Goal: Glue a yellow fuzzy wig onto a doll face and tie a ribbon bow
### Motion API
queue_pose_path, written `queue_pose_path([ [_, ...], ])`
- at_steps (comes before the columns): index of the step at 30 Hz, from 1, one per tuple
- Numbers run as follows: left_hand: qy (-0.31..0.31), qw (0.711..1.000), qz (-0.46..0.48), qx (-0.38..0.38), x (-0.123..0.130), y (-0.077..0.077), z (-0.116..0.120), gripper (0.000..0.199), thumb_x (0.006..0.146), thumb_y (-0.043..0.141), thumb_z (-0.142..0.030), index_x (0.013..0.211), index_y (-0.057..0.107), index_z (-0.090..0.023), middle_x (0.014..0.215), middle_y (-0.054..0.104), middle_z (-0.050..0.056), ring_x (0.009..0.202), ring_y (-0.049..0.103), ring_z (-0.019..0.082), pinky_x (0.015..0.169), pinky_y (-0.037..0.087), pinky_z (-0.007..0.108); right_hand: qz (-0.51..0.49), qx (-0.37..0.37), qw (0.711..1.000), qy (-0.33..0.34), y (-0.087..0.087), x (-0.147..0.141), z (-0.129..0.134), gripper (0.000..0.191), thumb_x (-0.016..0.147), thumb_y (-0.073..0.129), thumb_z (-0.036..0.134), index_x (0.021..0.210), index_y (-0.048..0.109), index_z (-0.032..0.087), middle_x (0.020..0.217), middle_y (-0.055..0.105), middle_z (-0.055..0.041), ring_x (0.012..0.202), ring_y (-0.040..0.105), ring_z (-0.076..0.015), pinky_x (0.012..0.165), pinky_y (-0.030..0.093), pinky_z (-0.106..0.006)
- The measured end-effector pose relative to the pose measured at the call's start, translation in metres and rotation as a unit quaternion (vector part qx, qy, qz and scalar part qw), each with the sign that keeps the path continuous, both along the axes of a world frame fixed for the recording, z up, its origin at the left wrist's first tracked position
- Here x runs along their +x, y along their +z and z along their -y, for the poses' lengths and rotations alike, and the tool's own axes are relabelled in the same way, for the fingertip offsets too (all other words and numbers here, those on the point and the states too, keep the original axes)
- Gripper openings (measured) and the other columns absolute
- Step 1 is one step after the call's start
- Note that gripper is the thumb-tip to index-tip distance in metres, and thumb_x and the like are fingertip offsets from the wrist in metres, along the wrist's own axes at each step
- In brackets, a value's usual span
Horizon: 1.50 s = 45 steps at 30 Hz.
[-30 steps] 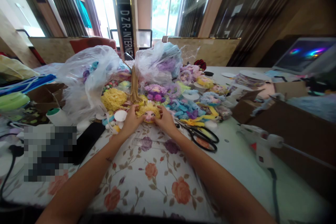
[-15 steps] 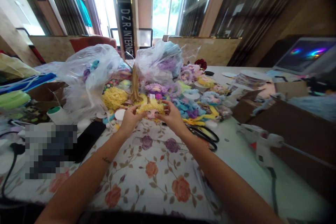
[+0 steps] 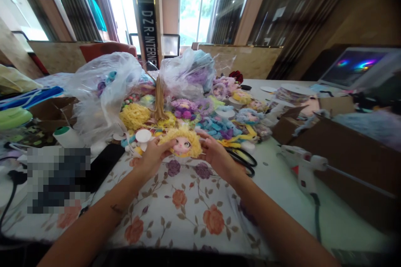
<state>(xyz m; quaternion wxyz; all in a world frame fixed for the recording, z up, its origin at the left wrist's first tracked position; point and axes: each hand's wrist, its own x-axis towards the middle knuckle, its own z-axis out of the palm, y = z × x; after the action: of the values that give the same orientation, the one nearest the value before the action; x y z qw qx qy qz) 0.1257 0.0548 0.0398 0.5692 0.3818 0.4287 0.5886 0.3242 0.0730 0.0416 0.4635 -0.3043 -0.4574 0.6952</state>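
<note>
A doll's head (image 3: 183,145) with fluffy yellow hair and a pale painted face is held above the flowered cloth, face towards me. My left hand (image 3: 153,156) grips its left side, the thumb pressed onto the cheek and the fingers behind. On the other side, my right hand (image 3: 216,152) is beside the hair with its fingers apart. Whether those fingertips touch the hair I cannot tell. Just behind the head lie a ball of yellow fluffy yarn (image 3: 135,117) and purple and blue fluffy pieces (image 3: 222,127).
Black-handled scissors (image 3: 242,158) lie right of my right hand. A glue gun (image 3: 303,167) rests near a cardboard box (image 3: 338,175). To the left are a dark phone (image 3: 105,167) and a thread spool (image 3: 65,137). Plastic bags (image 3: 108,79) of fluffy material pile up at the back.
The doll's head has come nearer and a little lower, tilting so more of its face shows. My right hand has moved from gripping its side to lying beside it.
</note>
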Motion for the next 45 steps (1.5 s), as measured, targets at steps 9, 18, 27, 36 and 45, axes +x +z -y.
queue_pose_path([
  [9, 0.057, 0.925, -0.333, 0.176, 0.008, -0.018, 0.04, 0.041, 0.066, 0.075, -0.029, 0.104, 0.064, -0.02, 0.102, 0.07, 0.005, 0.093, 0.065, 0.022, 0.082, 0.053, 0.034, 0.027, 0.032, 0.999, 0.005, -0.028, 0.006, 0.03, 0.057, 0.052, 0.084, 0.019, 0.101, 0.057, 0.026, 0.1, 0.065, -0.001, 0.089, 0.065, -0.02, 0.081, 0.053, -0.035],
  [18, 0.033, 0.919, -0.319, 0.231, 0.008, -0.025, 0.045, 0.051, 0.07, 0.074, -0.033, 0.117, 0.056, -0.022, 0.116, 0.062, 0.008, 0.104, 0.06, 0.023, 0.086, 0.051, 0.034, 0.07, 0.003, 0.997, -0.016, -0.024, 0.007, 0.032, 0.05, 0.054, 0.084, 0.025, 0.095, 0.058, 0.023, 0.093, 0.069, -0.0018, 0.084, 0.067, -0.0211, 0.078, 0.052, -0.034],
  [27, 0.139, 0.906, -0.271, 0.294, 0.0, -0.023, 0.035, 0.026, 0.086, 0.056, -0.026, 0.111, 0.062, -0.025, 0.117, 0.058, 0.009, 0.116, 0.053, 0.024, 0.1, 0.043, 0.041, 0.04, -0.01, 0.998, -0.036, -0.029, 0.0, 0.032, 0.047, 0.059, 0.081, 0.026, 0.1, 0.059, 0.024, 0.101, 0.07, -0.0041, 0.093, 0.067, -0.0242, 0.085, 0.05, -0.038],
  [36, 0.136, 0.831, -0.372, 0.391, 0.005, -0.031, 0.035, 0.024, 0.078, 0.064, -0.011, 0.095, 0.072, -0.026, 0.088, 0.066, 0.004, 0.082, 0.063, 0.016, 0.074, 0.052, 0.03, -0.012, -0.037, 0.999, -0.018, -0.029, 0.001, 0.032, 0.047, 0.064, 0.078, 0.024, 0.108, 0.061, 0.021, 0.105, 0.07, -0.0064, 0.094, 0.067, -0.0248, 0.087, 0.05, -0.039],
  [45, 0.05, 0.823, -0.419, 0.381, 0.01, -0.037, 0.038, 0.036, 0.083, 0.055, -0.015, 0.115, 0.065, -0.026, 0.121, 0.064, 0.009, 0.114, 0.059, 0.023, 0.098, 0.046, 0.042, 0.006, -0.061, 0.995, -0.08, -0.022, 0.006, 0.011, 0.037, 0.068, 0.076, 0.027, 0.102, 0.063, 0.021, 0.106, 0.07, -0.0059, 0.095, 0.066, -0.0238, 0.082, 0.053, -0.036],
])
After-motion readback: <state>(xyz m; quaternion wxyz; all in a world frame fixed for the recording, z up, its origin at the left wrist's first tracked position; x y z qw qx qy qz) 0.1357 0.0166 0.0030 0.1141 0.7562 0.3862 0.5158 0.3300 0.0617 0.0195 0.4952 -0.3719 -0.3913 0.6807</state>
